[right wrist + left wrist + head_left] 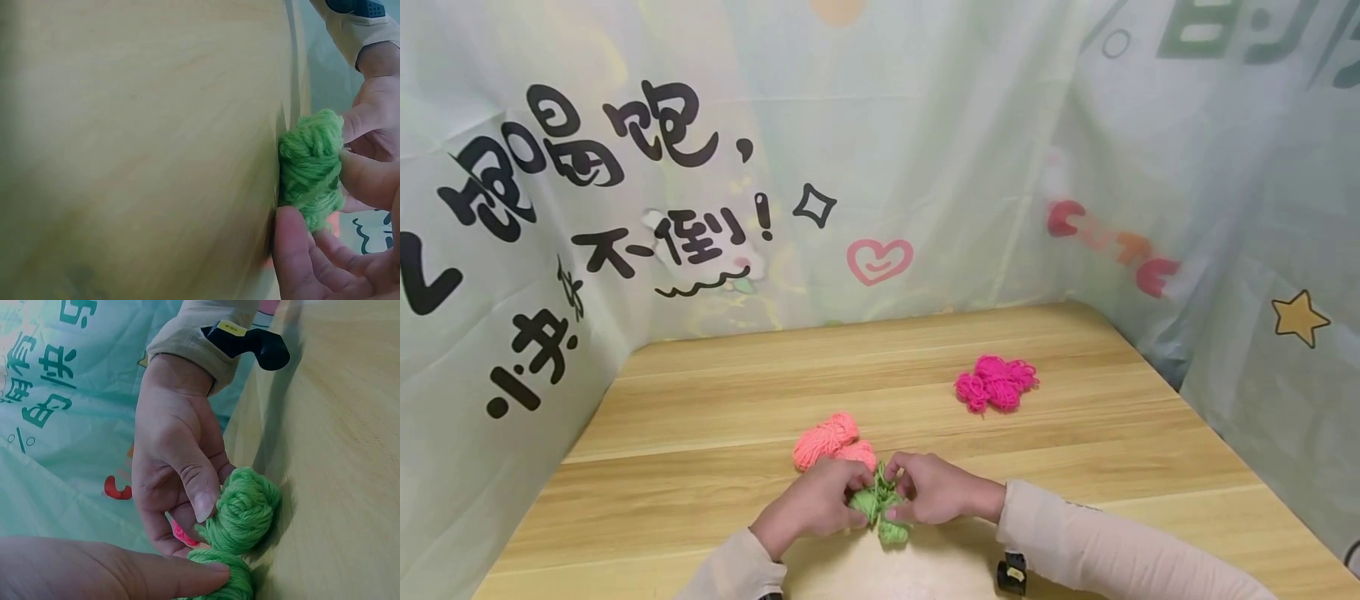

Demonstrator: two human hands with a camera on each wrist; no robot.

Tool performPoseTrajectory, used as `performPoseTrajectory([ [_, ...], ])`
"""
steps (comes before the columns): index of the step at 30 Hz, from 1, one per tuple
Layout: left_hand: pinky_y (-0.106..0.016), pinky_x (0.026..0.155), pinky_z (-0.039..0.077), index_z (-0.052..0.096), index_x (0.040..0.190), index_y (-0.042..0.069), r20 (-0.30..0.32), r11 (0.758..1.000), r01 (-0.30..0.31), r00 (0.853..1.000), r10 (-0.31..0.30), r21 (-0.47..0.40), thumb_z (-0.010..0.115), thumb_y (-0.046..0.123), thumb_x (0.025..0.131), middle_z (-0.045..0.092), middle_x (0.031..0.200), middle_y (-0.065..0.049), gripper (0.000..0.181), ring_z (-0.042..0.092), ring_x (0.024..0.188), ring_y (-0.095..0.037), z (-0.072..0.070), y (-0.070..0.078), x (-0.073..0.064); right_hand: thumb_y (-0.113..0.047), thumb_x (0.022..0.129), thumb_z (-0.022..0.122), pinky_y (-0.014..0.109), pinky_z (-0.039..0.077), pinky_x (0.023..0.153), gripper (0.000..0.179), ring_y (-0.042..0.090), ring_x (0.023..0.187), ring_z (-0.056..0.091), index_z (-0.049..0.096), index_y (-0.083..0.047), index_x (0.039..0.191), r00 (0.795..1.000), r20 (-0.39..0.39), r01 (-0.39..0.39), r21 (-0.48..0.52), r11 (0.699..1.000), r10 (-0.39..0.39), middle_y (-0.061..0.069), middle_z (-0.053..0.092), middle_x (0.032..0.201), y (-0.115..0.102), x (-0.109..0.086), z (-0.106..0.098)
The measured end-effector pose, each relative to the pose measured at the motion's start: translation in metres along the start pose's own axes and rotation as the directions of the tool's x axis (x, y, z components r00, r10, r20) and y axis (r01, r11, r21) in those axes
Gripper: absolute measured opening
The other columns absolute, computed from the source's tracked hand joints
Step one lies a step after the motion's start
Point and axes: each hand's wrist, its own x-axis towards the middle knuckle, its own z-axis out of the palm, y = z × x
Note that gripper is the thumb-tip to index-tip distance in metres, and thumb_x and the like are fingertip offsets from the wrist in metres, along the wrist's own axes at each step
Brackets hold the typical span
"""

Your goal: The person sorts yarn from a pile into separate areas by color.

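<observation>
A small bundle of green yarn [892, 533] lies on the wooden table near its front, between both hands. My left hand [822, 502] pinches its left side; in the left wrist view that thumb [187, 573] presses along the strands. From the other side my right hand [936, 490] grips the bundle between thumb and curled fingers. The right wrist view shows the green yarn [312, 165] against the tabletop, with fingertips of both hands on it. Just behind the left hand sits a coral-pink yarn bundle [826, 442], partly covered by that hand.
Farther back on the right lies a magenta yarn bundle [997, 383] with loose loops. The wooden table [737, 375] is enclosed at the back and sides by a printed cloth [925, 150]. Each sleeve cuff carries a dark wrist device [1012, 575].
</observation>
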Motion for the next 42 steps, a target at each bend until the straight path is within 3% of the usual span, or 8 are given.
performPoseTrajectory([
  [15,-0.022,0.065,0.046,0.068,0.099,0.009,-0.020,1.000,0.029,0.999,-0.029,-0.006,0.081,0.012,0.072,0.061,0.080,0.011,0.030,0.055,0.071,-0.005,-0.006,-0.001,-0.001,-0.022,0.079,0.082,0.025,0.046,0.059,0.047,0.009,0.063,0.052,0.053,-0.009,0.113,1.000,0.018,-0.012,-0.007,1.000,0.012,-0.003,0.058,0.080,0.001,0.000,-0.001],
  [23,-0.024,0.067,0.046,0.067,0.100,0.009,-0.028,0.999,0.046,0.999,-0.046,-0.013,0.081,0.013,0.073,0.062,0.083,0.009,0.030,0.054,0.073,-0.006,-0.010,0.001,-0.003,-0.023,0.076,0.084,0.024,0.044,0.055,0.065,0.008,0.060,0.050,0.050,-0.004,0.128,0.999,0.037,-0.018,-0.013,1.000,0.019,-0.004,0.059,0.076,-0.001,0.001,-0.002],
  [33,-0.024,0.065,0.047,0.067,0.097,0.011,-0.047,0.998,0.049,0.998,-0.051,-0.027,0.082,0.016,0.072,0.061,0.083,0.008,0.030,0.053,0.069,-0.005,-0.013,-0.003,-0.003,-0.018,0.074,0.085,0.026,0.046,0.066,0.034,0.010,0.072,0.052,0.056,-0.013,0.093,1.000,0.021,-0.006,-0.004,1.000,0.006,-0.004,0.057,0.080,0.000,0.001,0.000],
  [42,-0.024,0.063,0.048,0.066,0.098,0.011,-0.058,0.997,0.036,0.998,-0.040,-0.070,0.081,0.012,0.073,0.062,0.084,0.006,0.029,0.054,0.068,-0.006,-0.017,-0.004,-0.003,-0.018,0.076,0.083,0.027,0.047,0.072,0.029,0.006,0.077,0.055,0.072,-0.011,0.103,0.998,0.061,0.009,-0.026,1.000,-0.007,-0.011,0.063,0.085,-0.003,0.000,0.000],
])
